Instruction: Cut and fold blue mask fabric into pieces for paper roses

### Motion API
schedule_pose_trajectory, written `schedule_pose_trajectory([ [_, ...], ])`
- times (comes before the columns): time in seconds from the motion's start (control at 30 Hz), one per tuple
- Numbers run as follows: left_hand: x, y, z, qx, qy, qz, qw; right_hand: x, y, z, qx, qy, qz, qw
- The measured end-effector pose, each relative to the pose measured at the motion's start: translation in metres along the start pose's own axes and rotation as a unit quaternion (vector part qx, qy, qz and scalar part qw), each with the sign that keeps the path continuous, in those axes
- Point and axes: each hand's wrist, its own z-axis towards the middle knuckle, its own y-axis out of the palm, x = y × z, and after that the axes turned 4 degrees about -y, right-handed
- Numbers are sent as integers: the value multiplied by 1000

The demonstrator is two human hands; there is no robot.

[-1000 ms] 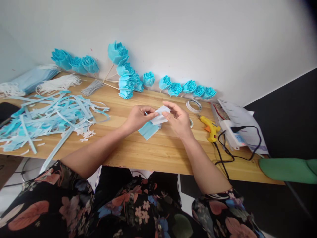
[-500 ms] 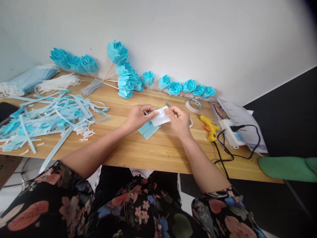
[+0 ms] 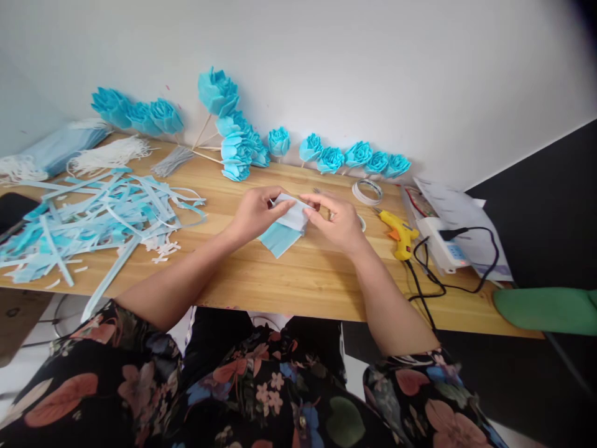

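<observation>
My left hand (image 3: 255,213) and my right hand (image 3: 336,219) meet over the middle of the wooden table (image 3: 298,280). Both pinch a small folded piece of pale blue mask fabric (image 3: 293,214), left fingers at its left end, right fingers at its right end. Under it a light blue mask piece (image 3: 278,238) lies flat on the wood. A thin metal tool pokes out behind my right hand's fingers; what it is I cannot make out.
A heap of cut blue strips (image 3: 88,214) covers the left side. Blue fabric roses (image 3: 233,140) line the wall. Tape rolls (image 3: 367,191), a yellow glue gun (image 3: 397,231), a white power strip with black cables (image 3: 445,249) and papers sit at right.
My hands have drawn closer together and the fabric piece is folded smaller between them. The view has shifted slightly.
</observation>
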Motion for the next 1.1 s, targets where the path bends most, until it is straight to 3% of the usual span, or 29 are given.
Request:
schedule_pose_trajectory([
  [0.1, -1, -6, 3, 13, 7, -13, 1000, 9, 0, 2, 23, 9, -1, 1000],
  [0.23, -12, -21, 14, 14, 11, 4, 1000, 26, -3, 7, 139, 65, 108, 982],
  [0.37, -27, -37, 24, -99, 64, 84, 989, 38, -5, 13, 195, 128, 241, 942],
  [0.5, -37, -36, 25, -208, 99, 152, 961, 37, -4, 14, 192, 169, 289, 923],
  [0.67, -42, -26, 25, -229, 139, 176, 947, 32, -2, 14, 187, 198, 290, 917],
  [0.8, -23, -36, 24, -219, 139, 157, 953, 32, -3, 14, 185, 204, 296, 915],
  [0.9, 5, -58, 19, -237, 70, 176, 953, 31, -3, 14, 182, 203, 291, 917],
  [1.03, 28, -86, 11, -370, 0, 177, 912, 30, -2, 13, 156, 206, 295, 920],
  [1.1, 22, -92, 9, -367, -22, 160, 916, 28, -1, 12, 135, 214, 314, 915],
])
